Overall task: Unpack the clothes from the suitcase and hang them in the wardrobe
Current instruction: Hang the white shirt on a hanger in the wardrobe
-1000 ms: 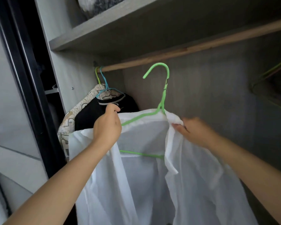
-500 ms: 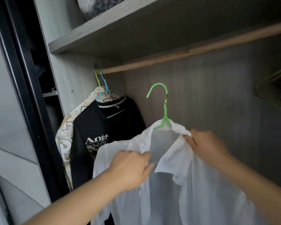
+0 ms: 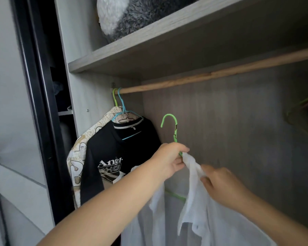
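Observation:
A white shirt [image 3: 199,219] hangs on a green hanger [image 3: 174,128] that I hold in front of the open wardrobe, below the wooden rail [image 3: 203,78]. My left hand [image 3: 169,161] grips the hanger's neck just under the hook, fingers curled round it. My right hand [image 3: 222,185] pinches the shirt's collar fabric a little lower and to the right. The hook is free in the air, well under the rail. The suitcase is out of view.
A black printed T-shirt [image 3: 117,157] on a blue hanger and a patterned cream garment [image 3: 78,157] hang at the rail's left end. Empty hangers [image 3: 304,110] show at the far right. A fluffy grey item [image 3: 132,15] lies on the shelf above. A dark door frame [image 3: 37,103] stands left.
My left hand moved up from the shirt front to the hanger's neck. The shirt's collar has slipped and bunched to the right, and my right hand shifted lower on the fabric.

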Available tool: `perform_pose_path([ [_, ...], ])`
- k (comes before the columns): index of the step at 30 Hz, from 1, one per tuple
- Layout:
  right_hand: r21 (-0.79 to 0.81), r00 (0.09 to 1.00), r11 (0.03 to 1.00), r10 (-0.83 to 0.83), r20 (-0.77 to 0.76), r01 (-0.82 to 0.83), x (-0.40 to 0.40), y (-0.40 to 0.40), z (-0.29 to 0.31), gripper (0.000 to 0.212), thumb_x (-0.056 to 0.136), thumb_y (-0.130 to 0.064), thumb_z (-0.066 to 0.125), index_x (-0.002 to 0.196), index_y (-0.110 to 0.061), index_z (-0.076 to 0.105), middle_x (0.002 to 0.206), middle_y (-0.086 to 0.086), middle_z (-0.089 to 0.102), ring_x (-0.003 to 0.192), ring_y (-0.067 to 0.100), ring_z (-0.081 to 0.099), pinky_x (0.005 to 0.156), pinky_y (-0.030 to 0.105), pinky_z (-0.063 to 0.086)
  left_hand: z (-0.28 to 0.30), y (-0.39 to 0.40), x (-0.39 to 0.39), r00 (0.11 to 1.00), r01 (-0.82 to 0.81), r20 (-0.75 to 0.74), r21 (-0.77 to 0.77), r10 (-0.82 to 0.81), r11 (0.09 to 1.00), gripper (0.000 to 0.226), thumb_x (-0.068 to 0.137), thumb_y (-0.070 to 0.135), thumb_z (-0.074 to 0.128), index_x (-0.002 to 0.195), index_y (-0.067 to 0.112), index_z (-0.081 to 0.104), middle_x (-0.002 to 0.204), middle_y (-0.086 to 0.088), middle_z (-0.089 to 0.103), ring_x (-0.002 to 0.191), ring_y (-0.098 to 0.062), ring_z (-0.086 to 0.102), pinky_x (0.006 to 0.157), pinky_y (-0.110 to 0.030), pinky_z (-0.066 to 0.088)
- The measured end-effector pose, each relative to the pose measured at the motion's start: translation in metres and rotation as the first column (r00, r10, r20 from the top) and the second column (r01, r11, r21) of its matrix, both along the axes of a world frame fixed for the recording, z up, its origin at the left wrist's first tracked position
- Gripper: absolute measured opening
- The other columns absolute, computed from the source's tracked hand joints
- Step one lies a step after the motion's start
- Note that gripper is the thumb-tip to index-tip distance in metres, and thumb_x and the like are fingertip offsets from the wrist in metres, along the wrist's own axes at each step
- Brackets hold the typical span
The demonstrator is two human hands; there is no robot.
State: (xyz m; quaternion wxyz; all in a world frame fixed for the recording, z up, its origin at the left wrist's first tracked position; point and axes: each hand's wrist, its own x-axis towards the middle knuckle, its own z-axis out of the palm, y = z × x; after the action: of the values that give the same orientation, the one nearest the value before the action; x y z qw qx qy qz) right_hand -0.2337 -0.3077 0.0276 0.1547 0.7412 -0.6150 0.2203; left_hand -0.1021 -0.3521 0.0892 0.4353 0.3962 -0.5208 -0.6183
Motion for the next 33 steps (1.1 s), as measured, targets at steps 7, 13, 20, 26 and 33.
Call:
perform_pose_path([
  [7,0.206,0.99,0.978,-0.007,-0.144,0.037,-0.036,-0.013,0.033,0.068,0.084,-0.067,-0.001,0.069,-0.022,0.047,0.099,0.007,0.065,0.1,0.02,0.058,0.086,0.025,0.039,0.022,-0.026,0.011,0.999,-0.008,0.035,0.015,0.008,1.0,0.028,0.098,0.018,0.039,0.073,0.007,0.046,0.065,-0.007,0.043,0.057,-0.018,0.044,0.06,-0.03,0.042],
  [13,-0.332,0.977,0.939,-0.146,-0.156,0.088,-0.022,-0.069,0.081,0.061,0.083,-0.042,0.021,0.073,-0.001,0.065,0.079,0.02,0.065,0.076,0.035,0.064,0.068,0.042,0.051,0.063,-0.06,0.063,0.702,-0.05,0.587,-0.523,0.402,0.851,0.02,0.091,0.005,0.048,0.072,0.01,0.047,0.072,-0.005,0.046,0.064,-0.016,0.044,0.058,-0.023,0.035],
  [20,-0.509,0.977,0.852,-0.192,-0.091,0.12,0.02,-0.123,0.146,0.045,0.084,-0.023,0.051,0.123,-0.001,0.053,0.141,0.022,0.038,0.136,0.033,0.03,0.108,0.059,0.013,0.104,-0.118,0.107,0.189,-0.066,0.63,-0.757,0.753,0.65,0.029,0.089,0.003,0.048,0.116,-0.005,0.051,0.121,-0.024,0.055,0.114,-0.038,0.052,0.092,-0.038,0.043],
  [26,-0.497,0.927,0.824,-0.362,-0.094,0.271,0.017,-0.171,0.175,0.061,0.092,-0.027,0.042,0.145,-0.01,0.018,0.155,0.008,0.012,0.143,0.024,0.008,0.113,0.05,-0.008,0.139,-0.165,0.12,0.109,-0.128,0.546,-0.821,0.83,0.557,0.034,0.087,-0.001,0.047,0.12,-0.007,0.047,0.125,-0.024,0.054,0.116,-0.038,0.052,0.092,-0.039,0.043],
  [33,-0.554,0.832,0.748,-0.529,-0.167,0.365,0.022,-0.185,0.172,0.087,0.063,-0.033,0.069,0.135,0.002,0.036,0.138,0.021,0.04,0.13,0.037,0.035,0.103,0.049,-0.004,0.153,-0.226,0.122,0.039,-0.133,0.57,-0.811,0.821,0.569,0.034,0.092,0.007,0.042,0.122,-0.005,0.053,0.131,-0.023,0.051,0.121,-0.035,0.05,0.098,-0.041,0.041],
])
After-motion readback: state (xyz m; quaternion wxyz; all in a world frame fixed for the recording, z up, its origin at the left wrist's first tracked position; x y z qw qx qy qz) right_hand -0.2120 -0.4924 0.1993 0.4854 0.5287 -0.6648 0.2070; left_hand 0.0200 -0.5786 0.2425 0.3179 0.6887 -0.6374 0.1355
